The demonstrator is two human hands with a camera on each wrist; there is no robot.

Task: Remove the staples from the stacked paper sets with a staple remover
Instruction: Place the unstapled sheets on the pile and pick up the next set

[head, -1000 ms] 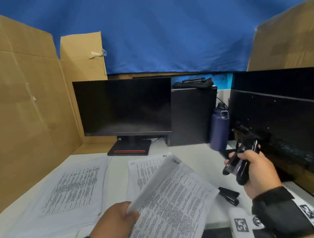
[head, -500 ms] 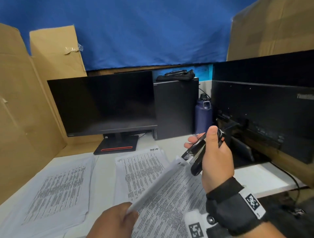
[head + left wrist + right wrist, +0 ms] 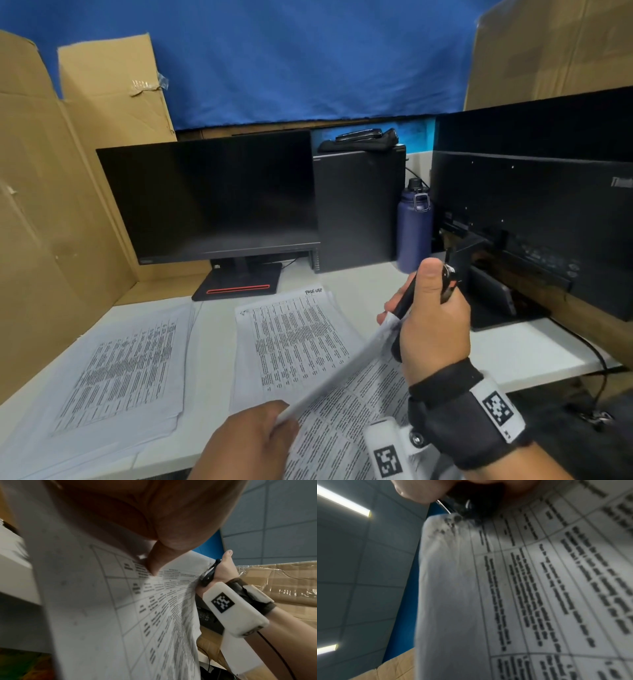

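Observation:
My left hand (image 3: 246, 442) pinches the near edge of a printed paper set (image 3: 342, 411) and holds it tilted above the desk; its thumb (image 3: 154, 563) lies on the top sheet (image 3: 120, 615). My right hand (image 3: 431, 329) grips a black staple remover (image 3: 406, 301) whose tip meets the set's raised far corner. In the right wrist view the tool's dark tip (image 3: 471, 507) sits at the crumpled corner (image 3: 447, 522), which has dark holes. Whether a staple sits there is hidden. Two more paper stacks lie flat, one in the middle (image 3: 294, 335) and one on the left (image 3: 120, 370).
A dark monitor (image 3: 212, 198) stands at the back of the white desk (image 3: 212, 315), beside a black computer case (image 3: 359, 205) and a blue bottle (image 3: 412, 226). The back of a second monitor (image 3: 531, 222) fills the right. Cardboard panels (image 3: 41, 205) wall off the left.
My right hand has carried the staple remover from the right side leftwards to the lifted set's far corner. My left hand keeps the set raised.

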